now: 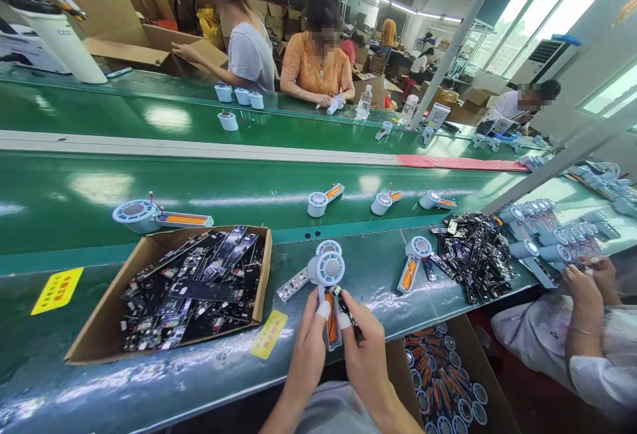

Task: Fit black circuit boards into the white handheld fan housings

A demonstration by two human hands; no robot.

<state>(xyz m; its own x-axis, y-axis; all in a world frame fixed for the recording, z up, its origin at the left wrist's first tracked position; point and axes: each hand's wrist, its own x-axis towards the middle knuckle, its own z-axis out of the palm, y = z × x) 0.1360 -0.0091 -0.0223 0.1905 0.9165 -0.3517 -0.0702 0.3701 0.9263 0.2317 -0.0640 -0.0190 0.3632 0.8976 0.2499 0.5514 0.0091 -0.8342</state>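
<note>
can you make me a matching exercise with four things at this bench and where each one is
Things:
1. fan unit
2. cardboard box
3. yellow label
4. water bottle

Places:
A. stuck on the green table, left of the box
B. far side of the belt, beside a seated worker
C. held in both hands at the near edge
D. on the table, full of black circuit boards

Pairs: 1-C, 2-D, 3-A, 4-B

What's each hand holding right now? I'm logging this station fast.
Left hand: closed on the fan unit, fingertips taped.
Right hand: pinching a black circuit board against the fan unit's handle.
</note>
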